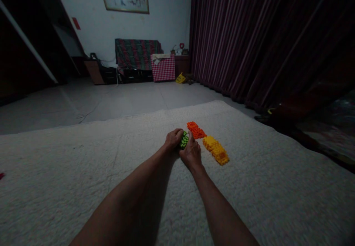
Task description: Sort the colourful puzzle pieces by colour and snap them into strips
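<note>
Both of my hands grip a small bumpy green block piece (184,140), which looks built from many little parts. My left hand (174,138) is closed on its left side, and my right hand (192,150) wraps its right and near side, covering part of it. Just beyond my right hand lies an orange-red bumpy piece (195,130) of the same make. A longer yellow bumpy piece (215,149) lies to the right, its far end close to the orange-red one. Both rest on the pale quilted cover (133,186).
The cover's far edge meets a grey tiled floor (133,98). Against the far wall stand a cloth-draped item (137,53) and a red checked cloth (164,68), with a yellow bag (181,78) nearby. Dark curtains (227,35) hang at the right. A thin cable (83,116) lies on the floor.
</note>
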`<act>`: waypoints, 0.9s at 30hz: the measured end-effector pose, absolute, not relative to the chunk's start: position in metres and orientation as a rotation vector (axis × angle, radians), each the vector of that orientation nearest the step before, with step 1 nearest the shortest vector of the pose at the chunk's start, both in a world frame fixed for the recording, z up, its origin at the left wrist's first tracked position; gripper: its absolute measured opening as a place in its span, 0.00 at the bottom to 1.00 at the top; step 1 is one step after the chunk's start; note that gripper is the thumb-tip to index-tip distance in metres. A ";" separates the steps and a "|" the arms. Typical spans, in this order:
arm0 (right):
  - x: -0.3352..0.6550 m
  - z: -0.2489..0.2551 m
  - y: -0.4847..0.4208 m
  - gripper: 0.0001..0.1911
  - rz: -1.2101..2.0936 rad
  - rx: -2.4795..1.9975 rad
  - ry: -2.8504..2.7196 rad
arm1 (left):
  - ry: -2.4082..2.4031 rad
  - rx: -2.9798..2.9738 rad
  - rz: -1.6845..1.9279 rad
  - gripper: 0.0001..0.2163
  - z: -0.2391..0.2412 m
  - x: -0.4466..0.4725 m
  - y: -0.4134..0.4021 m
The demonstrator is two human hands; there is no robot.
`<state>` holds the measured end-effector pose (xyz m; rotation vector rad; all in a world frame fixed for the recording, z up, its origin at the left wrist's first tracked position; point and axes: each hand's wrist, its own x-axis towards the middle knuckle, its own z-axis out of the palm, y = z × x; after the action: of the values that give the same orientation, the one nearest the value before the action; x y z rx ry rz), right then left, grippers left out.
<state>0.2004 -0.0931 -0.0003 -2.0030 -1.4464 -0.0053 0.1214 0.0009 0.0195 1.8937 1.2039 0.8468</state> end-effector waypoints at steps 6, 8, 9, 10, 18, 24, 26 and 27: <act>0.188 -0.003 -0.100 0.42 0.073 -1.883 -1.531 | 1.366 1.893 0.820 0.17 0.024 0.094 -0.023; 0.176 -0.002 -0.106 0.43 0.112 -1.854 -1.547 | 1.417 1.886 0.797 0.17 0.027 0.080 -0.033; 0.169 -0.001 -0.109 0.43 0.131 -1.837 -1.550 | 1.434 1.887 0.785 0.17 0.029 0.072 -0.037; 0.160 0.000 -0.112 0.43 0.152 -1.818 -1.552 | 1.449 1.891 0.775 0.17 0.031 0.064 -0.042; 0.085 -0.001 -0.136 0.44 0.279 -1.692 -1.537 | 1.502 1.793 0.842 0.15 0.038 -0.010 -0.072; 0.019 0.002 -0.152 0.44 0.420 -1.571 -1.514 | 1.513 1.595 0.985 0.15 0.034 -0.073 -0.086; -0.006 0.002 -0.155 0.44 0.472 -1.500 -1.506 | 1.521 1.554 1.017 0.16 0.034 -0.097 -0.090; -0.019 0.002 -0.156 0.44 0.493 -1.463 -1.500 | 1.523 1.536 1.031 0.16 0.034 -0.109 -0.091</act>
<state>-0.0185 -0.1565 0.0016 -1.4632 -1.5003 0.4927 -0.1088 -0.0914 0.0343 1.5362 1.5234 1.0313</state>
